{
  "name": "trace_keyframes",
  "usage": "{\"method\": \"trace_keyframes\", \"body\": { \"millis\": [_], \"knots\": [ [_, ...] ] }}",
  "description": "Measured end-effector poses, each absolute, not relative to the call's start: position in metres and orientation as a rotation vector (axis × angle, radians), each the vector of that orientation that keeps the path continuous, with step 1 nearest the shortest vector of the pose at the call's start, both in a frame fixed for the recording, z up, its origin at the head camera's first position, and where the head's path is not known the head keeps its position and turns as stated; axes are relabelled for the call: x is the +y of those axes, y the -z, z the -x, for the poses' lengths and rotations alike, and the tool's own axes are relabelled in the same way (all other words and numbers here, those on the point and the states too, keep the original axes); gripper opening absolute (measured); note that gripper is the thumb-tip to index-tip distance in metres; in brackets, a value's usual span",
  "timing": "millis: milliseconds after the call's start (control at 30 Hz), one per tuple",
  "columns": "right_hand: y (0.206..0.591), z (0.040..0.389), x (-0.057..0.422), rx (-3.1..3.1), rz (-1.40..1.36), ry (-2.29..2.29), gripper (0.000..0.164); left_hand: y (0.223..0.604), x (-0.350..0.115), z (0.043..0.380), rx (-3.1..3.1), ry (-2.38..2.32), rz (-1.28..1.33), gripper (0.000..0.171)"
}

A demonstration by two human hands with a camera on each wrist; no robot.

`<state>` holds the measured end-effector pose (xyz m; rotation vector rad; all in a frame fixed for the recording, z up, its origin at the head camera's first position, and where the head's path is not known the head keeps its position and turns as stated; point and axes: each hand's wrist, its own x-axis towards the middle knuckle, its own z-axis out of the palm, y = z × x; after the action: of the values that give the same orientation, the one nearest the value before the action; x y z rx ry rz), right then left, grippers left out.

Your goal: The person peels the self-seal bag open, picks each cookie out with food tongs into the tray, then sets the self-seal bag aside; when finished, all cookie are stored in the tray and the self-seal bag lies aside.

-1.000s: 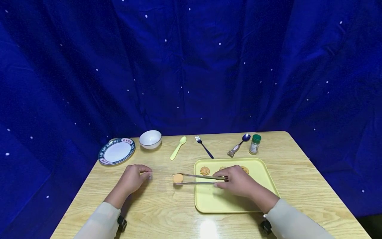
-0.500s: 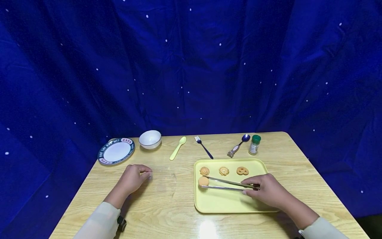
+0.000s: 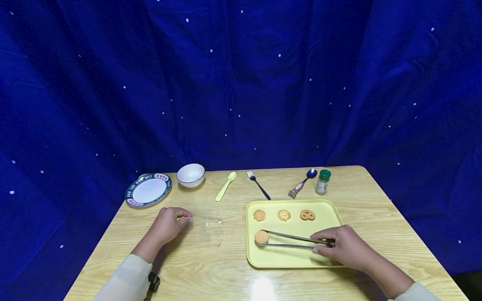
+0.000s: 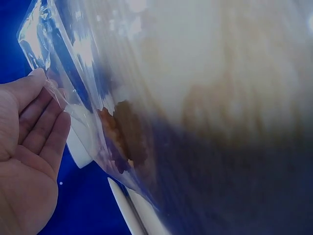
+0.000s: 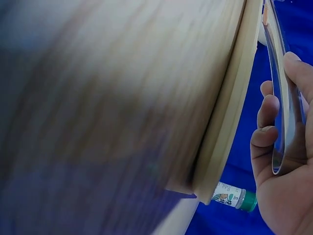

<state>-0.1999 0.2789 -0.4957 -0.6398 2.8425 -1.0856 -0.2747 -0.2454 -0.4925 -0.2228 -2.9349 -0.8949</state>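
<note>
My right hand (image 3: 348, 246) holds metal tongs (image 3: 290, 245) between fingers and thumb over the yellow tray (image 3: 288, 261). At the tongs' tips is a round plain cookie (image 3: 261, 237), near the tray's left side. Behind it lie a swirled cookie (image 3: 259, 215), a flower-edged cookie (image 3: 284, 215) and a pretzel-shaped cookie (image 3: 307, 215) in a row. On the left, my left hand (image 3: 171, 225) pinches the edge of a clear plastic bag (image 4: 80, 58). In the left wrist view a brown, jagged shape shows through the bag.
Along the back stand a rimmed plate (image 3: 148, 190), a white bowl (image 3: 191, 175) and a green-capped shaker (image 3: 322, 182). Between them lie a yellow spoon (image 3: 224, 189), a fork (image 3: 260, 186) and a dark spoon with a brown handle (image 3: 301, 184). A blue curtain (image 3: 241, 83) hangs behind the table.
My right hand has carried the round cookie in the tongs from beside the plastic bag rightward over the tray, then slightly nearer me. The left hand has stayed in place.
</note>
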Motion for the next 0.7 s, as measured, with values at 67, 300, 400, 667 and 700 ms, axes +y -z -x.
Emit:
{"method": "trace_keyframes", "body": {
  "millis": [67, 300, 400, 667, 700],
  "knots": [
    [0.4963, 0.1996, 0.2788, 2.84, 0.647, 1.089, 0.028, 0.4927, -0.2454, 0.275, -2.929, 0.895, 0.238, 0.01],
    [0.498, 0.1997, 0.28, 2.847, 0.648, 1.085, 0.029, 0.4939, -0.2457, 0.2762, -2.915, 0.892, 0.261, 0.011],
    [0.4983, 0.1998, 0.2804, 2.851, 0.644, 1.082, 0.03, 0.4938, -0.2459, 0.2764, -2.917, 0.897, 0.261, 0.011],
    [0.5014, 0.1995, 0.2817, 2.882, 0.66, 1.074, 0.029, 0.4928, -0.2463, 0.2763, -2.932, 0.893, 0.247, 0.011],
    [0.5018, 0.1993, 0.2818, 2.883, 0.666, 1.074, 0.028, 0.4926, -0.2461, 0.2763, -2.933, 0.892, 0.245, 0.011]
  ]
}}
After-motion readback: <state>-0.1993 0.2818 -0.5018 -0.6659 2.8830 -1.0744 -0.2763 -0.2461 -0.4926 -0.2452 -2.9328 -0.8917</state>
